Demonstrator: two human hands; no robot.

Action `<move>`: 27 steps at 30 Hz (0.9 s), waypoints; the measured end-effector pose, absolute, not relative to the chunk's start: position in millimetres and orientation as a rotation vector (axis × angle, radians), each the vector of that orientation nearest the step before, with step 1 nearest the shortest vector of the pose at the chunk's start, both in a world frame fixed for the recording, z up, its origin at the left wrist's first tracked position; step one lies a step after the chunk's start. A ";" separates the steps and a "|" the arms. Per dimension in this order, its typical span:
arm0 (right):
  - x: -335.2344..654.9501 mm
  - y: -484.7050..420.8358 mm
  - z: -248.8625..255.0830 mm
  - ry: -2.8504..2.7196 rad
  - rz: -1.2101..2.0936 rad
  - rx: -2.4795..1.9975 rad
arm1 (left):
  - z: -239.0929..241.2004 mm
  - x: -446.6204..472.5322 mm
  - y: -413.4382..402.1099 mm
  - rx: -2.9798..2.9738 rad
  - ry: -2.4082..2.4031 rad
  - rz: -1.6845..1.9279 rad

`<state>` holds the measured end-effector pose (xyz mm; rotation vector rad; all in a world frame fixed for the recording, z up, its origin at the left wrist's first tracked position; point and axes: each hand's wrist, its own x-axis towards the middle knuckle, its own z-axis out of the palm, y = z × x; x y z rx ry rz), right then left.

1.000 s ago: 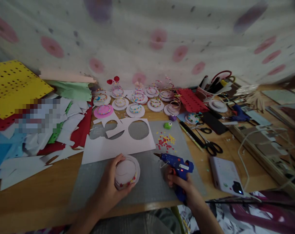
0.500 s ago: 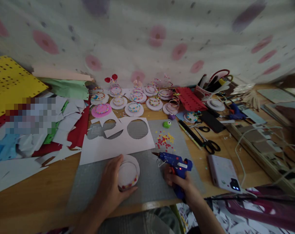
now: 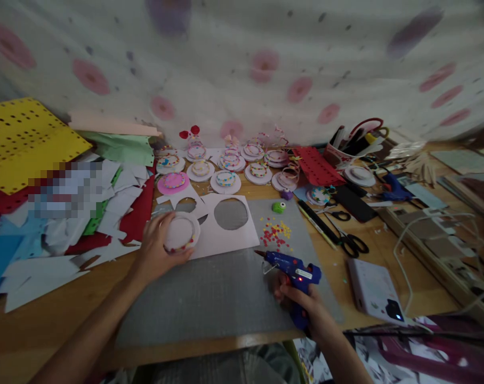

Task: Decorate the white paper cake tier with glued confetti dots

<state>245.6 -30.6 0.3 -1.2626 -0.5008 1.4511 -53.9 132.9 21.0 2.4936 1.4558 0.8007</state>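
Observation:
My left hand (image 3: 154,250) reaches forward and grips a round white paper craft piece (image 3: 180,232) with coloured dots along its rim, held over the white sheet with round cut-outs (image 3: 222,234). My right hand (image 3: 301,304) is closed around the handle of a blue glue gun (image 3: 292,269), nozzle pointing left above the grey cutting mat (image 3: 222,298). A small pile of coloured confetti (image 3: 276,233) lies just beyond the nozzle.
Several finished round decorations (image 3: 226,176) stand in rows at the back by the dotted curtain. Paper scraps (image 3: 66,213) cover the left. Black scissors (image 3: 348,240), a green punch (image 3: 279,207), a white box (image 3: 372,290), a tool cup (image 3: 346,146) and cables (image 3: 426,234) crowd the right.
My left hand has carried the round piece from the mat's centre forward and to the left, onto the cut-out sheet. The glue gun has stayed nearly still.

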 end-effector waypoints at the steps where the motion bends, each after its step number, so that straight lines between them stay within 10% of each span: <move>1: 246.3 -30.8 -0.2 -0.496 1.465 -1.253 | 18.5 -57.2 144.6 2.507 1.468 0.772; 27: 248.9 -27.3 -0.5 -0.694 1.469 -1.490 | 1.0 -15.2 81.1 2.504 0.917 0.418</move>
